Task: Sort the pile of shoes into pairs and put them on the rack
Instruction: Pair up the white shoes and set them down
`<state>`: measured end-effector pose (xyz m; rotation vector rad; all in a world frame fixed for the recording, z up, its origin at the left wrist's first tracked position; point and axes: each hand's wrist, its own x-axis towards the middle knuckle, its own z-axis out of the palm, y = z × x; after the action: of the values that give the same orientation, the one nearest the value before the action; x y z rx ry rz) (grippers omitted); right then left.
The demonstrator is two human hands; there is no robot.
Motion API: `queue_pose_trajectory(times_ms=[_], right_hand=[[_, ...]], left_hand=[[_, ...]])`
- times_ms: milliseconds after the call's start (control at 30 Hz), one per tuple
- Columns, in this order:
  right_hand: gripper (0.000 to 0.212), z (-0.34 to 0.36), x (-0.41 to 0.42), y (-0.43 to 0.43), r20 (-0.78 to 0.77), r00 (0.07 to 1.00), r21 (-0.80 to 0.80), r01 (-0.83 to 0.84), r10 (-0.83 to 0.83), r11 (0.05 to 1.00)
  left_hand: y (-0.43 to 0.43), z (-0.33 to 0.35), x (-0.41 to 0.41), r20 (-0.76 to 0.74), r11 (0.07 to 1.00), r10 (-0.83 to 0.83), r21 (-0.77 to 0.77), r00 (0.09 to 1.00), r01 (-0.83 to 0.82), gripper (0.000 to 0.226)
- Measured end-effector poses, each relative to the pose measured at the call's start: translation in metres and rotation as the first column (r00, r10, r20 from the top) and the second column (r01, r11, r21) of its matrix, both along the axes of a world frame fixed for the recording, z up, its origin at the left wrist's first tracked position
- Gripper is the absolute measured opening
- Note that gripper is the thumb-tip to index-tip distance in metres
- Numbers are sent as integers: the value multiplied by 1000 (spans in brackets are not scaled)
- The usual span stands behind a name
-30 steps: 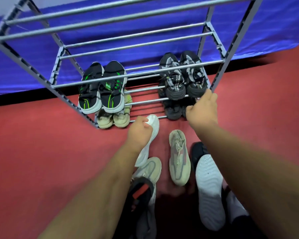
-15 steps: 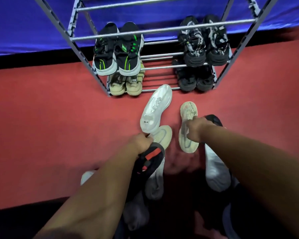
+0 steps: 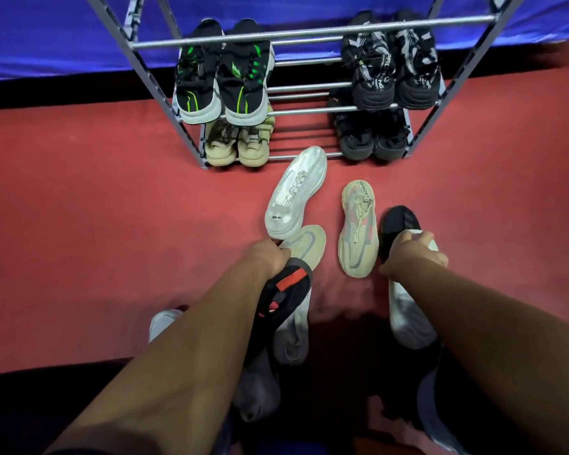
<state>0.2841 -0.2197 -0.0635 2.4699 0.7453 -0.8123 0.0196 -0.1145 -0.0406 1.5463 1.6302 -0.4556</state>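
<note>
A grey metal shoe rack (image 3: pixel 309 34) stands on the red floor. It holds a black-and-green pair (image 3: pixel 224 83), a black-and-white pair (image 3: pixel 391 73), a beige pair (image 3: pixel 237 142) and a black pair (image 3: pixel 372 139). Loose shoes lie in front: a white shoe sole-up (image 3: pixel 296 192), a cream shoe (image 3: pixel 357 228) and a second cream shoe (image 3: pixel 307 243). My left hand (image 3: pixel 270 257) grips a black shoe with a red patch (image 3: pixel 289 290). My right hand (image 3: pixel 411 254) grips a black shoe with a white sole (image 3: pixel 399 224), which lies sole-up on its side.
A blue cloth (image 3: pixel 46 34) hangs behind the rack. A further white shoe (image 3: pixel 163 321) shows beside my left forearm. Grey and dark shoes (image 3: pixel 260 392) lie in shadow near the bottom edge. Open red floor (image 3: pixel 96 224) spreads to the left and right of the pile.
The view has dropped from the rack to the pile. My left hand left the white shoe and took the black-and-red shoe. My right hand came off the rack onto the black, white-soled shoe.
</note>
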Motion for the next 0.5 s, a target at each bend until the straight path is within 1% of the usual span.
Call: queue_pose_trajectory(times_ms=[67,100,167,200,233,267,300,333,367,400,433,467,500], right_hand=[[107,6,2,8,1,1000,53,-9,9,999],[108,18,0,12,2,1000,116,-6,6,993],[103,47,-7,24,-18,999,273,-22,28,962],[100,59,-11,34,-51,998,354,-16,36,935],[95,69,-14,45,-116,993,444,22,33,896],[88,79,-19,56,-219,975,535,97,27,839],[79,87,-25,66,-345,938,609,199,31,768],[71,95,-29,75,-472,880,650,313,45,692],[64,99,-33,82,-591,805,650,431,59,626],[59,102,-37,87,-681,730,617,529,58,583],[56,103,-40,90,-735,677,582,592,50,557],[51,104,-44,92,-754,656,564,620,33,546],[43,103,-46,93,-758,651,563,628,32,537]], left_hand=[[-1,3,3,-36,999,15,33,999,-14,34],[-2,3,5,-75,997,29,76,997,-23,36],[-6,8,11,-149,972,58,234,987,-22,47],[-6,14,15,-136,937,71,349,988,-20,48],[-6,21,19,-83,893,56,451,995,-13,43],[-3,26,25,-4,869,21,494,1000,-16,38],[0,34,32,119,886,-9,462,993,-47,39],[3,39,38,261,936,2,339,965,-93,50],[4,45,45,399,982,81,124,913,-142,69],[5,50,48,471,976,219,-101,854,-194,87],[4,50,49,494,929,352,-289,795,-231,94],[2,50,47,519,881,440,-409,733,-239,88],[2,46,44,538,855,481,-462,692,-236,78]])
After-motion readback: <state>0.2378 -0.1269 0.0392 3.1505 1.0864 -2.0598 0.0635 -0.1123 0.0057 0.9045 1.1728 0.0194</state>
